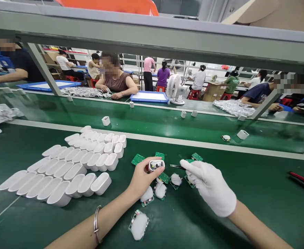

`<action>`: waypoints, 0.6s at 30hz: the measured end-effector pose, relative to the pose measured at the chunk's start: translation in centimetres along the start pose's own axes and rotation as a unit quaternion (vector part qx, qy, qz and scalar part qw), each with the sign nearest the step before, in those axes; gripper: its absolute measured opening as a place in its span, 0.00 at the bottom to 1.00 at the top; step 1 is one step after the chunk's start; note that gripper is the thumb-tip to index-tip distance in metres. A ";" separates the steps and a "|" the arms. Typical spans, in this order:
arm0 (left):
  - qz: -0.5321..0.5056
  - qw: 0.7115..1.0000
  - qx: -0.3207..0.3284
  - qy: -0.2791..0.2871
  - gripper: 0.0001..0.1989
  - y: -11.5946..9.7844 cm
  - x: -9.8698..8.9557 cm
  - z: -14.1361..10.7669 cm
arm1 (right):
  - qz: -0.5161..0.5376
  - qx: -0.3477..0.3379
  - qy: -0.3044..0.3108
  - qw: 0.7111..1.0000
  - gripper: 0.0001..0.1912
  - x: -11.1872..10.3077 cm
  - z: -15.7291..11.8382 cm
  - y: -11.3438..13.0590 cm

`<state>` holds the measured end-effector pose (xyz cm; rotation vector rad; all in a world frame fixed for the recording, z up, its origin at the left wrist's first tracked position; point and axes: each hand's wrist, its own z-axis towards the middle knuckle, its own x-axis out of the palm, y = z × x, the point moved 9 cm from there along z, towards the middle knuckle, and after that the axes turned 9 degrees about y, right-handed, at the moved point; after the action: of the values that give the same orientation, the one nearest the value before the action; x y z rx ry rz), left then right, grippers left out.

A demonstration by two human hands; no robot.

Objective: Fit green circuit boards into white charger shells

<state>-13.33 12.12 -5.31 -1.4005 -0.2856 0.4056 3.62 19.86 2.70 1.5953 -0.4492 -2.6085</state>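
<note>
Factory assembly floor, small electronics line. Green worktop (pixel 245 207) is carrying rows of white oval casings (pixel 75 171) plus loose green circuit boards (pixel 138 159); red-and-black handled tool (pixel 303 181) is lying at the right. Long green strip (pixel 152 121) is running crosswise between facing work positions, small white parts spaced along it. Several people are sitting across and further back, bent over benches, some on red stools (pixel 194 94), one standing in a pink top (pixel 149 64). Blue-rimmed trays (pixel 149 97) and heaps of small white pieces (pixel 85 91) are sitting by them. White fan (pixel 174 88) is standing on the far side, cardboard box (pixel 214 92) behind. Metal-framed shelf (pixel 152 34) is spanning overhead, holding an orange item (pixel 110 6).
</note>
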 end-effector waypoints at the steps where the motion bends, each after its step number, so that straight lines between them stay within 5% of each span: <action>1: 0.018 1.000 0.008 0.004 0.15 -0.3 0.0 -0.1 | -0.019 -0.018 -0.034 0.999 0.26 -0.1 -0.5 0.7; 11: 0.112 0.991 0.037 0.070 0.11 -1.8 1.7 -0.8 | -0.189 0.026 -0.103 0.976 0.21 0.2 -1.4 3.5; 18: 0.126 0.973 0.048 0.186 0.11 -2.6 3.9 -1.7 | -0.198 -0.008 -0.055 0.979 0.23 1.3 -0.9 4.6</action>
<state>-8.84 12.00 -3.14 -1.3909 0.2172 0.3508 3.30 14.99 2.40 1.6912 -0.1212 -2.9868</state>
